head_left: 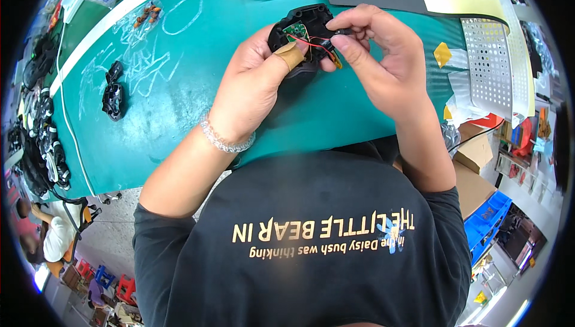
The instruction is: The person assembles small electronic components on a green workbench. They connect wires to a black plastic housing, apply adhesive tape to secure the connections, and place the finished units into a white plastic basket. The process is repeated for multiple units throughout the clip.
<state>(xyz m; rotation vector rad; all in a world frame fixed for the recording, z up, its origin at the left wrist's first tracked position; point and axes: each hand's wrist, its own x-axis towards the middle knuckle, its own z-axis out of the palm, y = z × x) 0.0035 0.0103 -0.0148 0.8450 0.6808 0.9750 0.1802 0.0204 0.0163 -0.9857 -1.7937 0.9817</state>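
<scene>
My left hand, with a tan wrap on its thumb, grips a black plastic housing above the green table. Inside the housing sits a small green circuit board, with red and black wires running from it. At the housing's right side, my right hand pinches a small black part between thumb and index finger. A yellow piece hangs by the wires below. What the part is, I cannot tell. Fingers hide some of the housing's lower side.
On the green table, small black plastic parts lie to the left. A clear bag of small orange-brown pieces is behind them. Black cables crowd the left edge. A perforated metal panel stands at right, near a blue bin.
</scene>
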